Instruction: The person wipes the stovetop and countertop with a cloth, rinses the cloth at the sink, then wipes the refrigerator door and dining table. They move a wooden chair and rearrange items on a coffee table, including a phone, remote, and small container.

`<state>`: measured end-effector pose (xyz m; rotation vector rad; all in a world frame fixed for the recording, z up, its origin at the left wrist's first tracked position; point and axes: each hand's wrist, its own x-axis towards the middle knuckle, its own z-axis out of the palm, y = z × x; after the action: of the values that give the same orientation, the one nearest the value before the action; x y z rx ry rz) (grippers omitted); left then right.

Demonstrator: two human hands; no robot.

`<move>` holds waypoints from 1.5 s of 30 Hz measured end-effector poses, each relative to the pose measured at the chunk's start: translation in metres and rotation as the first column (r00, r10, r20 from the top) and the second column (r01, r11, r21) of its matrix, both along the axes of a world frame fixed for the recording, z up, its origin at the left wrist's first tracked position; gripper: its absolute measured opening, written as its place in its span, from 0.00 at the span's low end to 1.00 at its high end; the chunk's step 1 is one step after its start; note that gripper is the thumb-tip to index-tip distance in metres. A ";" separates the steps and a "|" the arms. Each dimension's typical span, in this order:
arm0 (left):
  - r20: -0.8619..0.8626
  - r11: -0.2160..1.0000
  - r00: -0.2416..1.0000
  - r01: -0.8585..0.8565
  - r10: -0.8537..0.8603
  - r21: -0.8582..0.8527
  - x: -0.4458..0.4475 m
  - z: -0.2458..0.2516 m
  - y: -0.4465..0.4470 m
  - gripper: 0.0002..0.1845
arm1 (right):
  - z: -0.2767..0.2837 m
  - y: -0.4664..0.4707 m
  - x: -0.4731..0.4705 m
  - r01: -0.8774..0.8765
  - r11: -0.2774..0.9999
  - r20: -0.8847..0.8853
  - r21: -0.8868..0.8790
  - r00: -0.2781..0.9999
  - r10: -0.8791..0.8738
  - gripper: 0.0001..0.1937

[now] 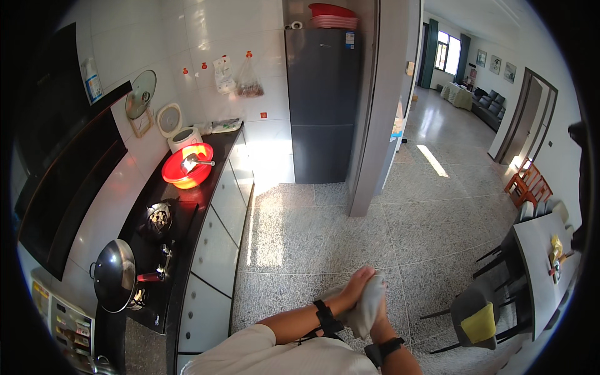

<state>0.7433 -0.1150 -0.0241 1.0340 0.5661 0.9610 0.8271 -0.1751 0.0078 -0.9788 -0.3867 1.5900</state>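
Note:
Low in front of my body, my left hand (357,286) is closed around a light grey cloth (367,307). My right hand (380,315) presses against the cloth's other side, its fingers largely covered by the folds. Part of the cloth hangs below the hands. Both wrists wear black straps. Left of me, a lidded wok (115,275) with a red handle stands on the black gas stove (180,225). Farther along the counter, a metal ladle (191,162) rests in a red plastic basin (171,171), beside an open white rice cooker (185,137).
A dark refrigerator (323,108) stands ahead, beside a grey door frame (368,140). At the right are a dining table (539,262) and a grey chair (473,307) with a yellow cloth on it. White cabinets (218,248) run under the counter.

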 end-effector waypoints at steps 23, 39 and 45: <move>-0.658 0.830 0.694 0.159 0.291 0.535 -0.074 -0.079 0.208 0.43 | -0.055 0.273 -0.016 -0.106 0.994 0.092 0.020 0.990 0.103 0.14; -0.683 0.850 0.629 0.067 0.370 0.522 -0.135 0.005 0.526 0.32 | -0.059 0.641 -0.026 -0.483 0.875 -0.218 -0.038 0.858 0.465 0.28; -0.535 0.887 0.749 -0.150 0.391 0.438 -0.168 -0.041 0.691 0.34 | -0.019 0.781 -0.083 -0.681 0.693 0.217 0.236 0.732 0.646 0.42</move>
<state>0.5756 0.5759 -0.0651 1.6654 1.1383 1.0058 0.7443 0.6057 -0.0116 -0.7197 -1.1457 2.0410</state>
